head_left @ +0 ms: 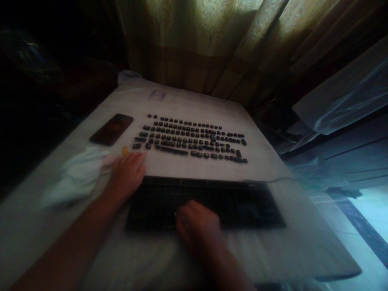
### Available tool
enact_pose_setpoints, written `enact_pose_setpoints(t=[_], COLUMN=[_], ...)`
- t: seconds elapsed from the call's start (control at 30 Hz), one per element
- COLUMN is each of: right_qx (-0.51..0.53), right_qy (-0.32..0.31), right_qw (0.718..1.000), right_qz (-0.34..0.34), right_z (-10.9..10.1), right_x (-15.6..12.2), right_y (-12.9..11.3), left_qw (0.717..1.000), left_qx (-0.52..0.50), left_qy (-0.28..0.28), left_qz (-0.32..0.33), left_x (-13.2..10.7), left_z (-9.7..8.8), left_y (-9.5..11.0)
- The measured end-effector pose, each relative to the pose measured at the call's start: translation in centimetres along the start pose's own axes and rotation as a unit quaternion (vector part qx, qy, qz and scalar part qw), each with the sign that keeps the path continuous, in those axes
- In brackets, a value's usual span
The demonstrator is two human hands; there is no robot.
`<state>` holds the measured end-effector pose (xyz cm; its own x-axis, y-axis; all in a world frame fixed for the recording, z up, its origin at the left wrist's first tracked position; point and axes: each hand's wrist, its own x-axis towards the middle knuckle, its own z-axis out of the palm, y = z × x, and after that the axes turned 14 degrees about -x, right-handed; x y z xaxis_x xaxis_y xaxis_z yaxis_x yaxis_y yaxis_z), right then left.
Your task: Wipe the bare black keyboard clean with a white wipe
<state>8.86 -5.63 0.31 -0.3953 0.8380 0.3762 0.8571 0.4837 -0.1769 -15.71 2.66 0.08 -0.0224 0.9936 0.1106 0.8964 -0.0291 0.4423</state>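
A black keyboard base (242, 206) with its keys taken off lies near the front of a white-covered table (266, 165). Behind it, the loose black keycaps (189, 139) are laid out in rows on the cloth. My left hand (127, 173) rests at the base's upper left corner, fingers stretched flat, next to a small yellow thing (125, 150). My right hand (197, 222) lies on the base's front middle, fingers curled down; motion blur hides whether it holds anything.
A dark phone (111, 129) lies flat at the left, behind a crumpled white cloth (75, 178). Curtains (212, 48) hang at the back. Clear plastic sheeting (342, 101) and a tiled floor (370, 218) are at the right.
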Motion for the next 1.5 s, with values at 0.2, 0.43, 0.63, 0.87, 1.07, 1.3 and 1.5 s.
enact_pose_setpoints(t=[0.2,0.43,0.63,0.87,1.07,1.3,1.5], right_qx=[0.006,0.075,0.094,0.036,0.002,-0.019,-0.009], right_qy=[0.001,0.005,0.026,0.004,-0.003,0.001,-0.013], right_qw=[1.000,0.997,0.995,0.999,0.999,0.999,0.999], right_qz=[0.015,0.017,0.010,-0.015,-0.038,-0.034,-0.029], right_z=[0.4,0.0,0.2,0.8,0.5,0.8,0.7], right_x=[-0.2,-0.3,-0.1,0.3,0.8,1.1,0.7], right_y=[0.0,0.5,-0.1,-0.9,-0.9,-1.1,-1.2], left_qw=[1.000,1.000,1.000,1.000,1.000,1.000,1.000], left_qx=[0.000,-0.004,-0.007,-0.011,-0.011,-0.013,-0.016], left_qy=[-0.001,0.008,0.015,0.016,0.013,0.007,0.010], left_qz=[-0.001,0.006,0.014,0.014,0.007,0.004,0.007], left_x=[0.1,-0.1,0.0,0.0,-0.1,0.0,-0.1], left_z=[0.0,0.1,0.2,0.4,0.4,0.4,0.4], left_y=[-0.1,-0.1,-0.2,-0.3,-0.2,-0.1,-0.2])
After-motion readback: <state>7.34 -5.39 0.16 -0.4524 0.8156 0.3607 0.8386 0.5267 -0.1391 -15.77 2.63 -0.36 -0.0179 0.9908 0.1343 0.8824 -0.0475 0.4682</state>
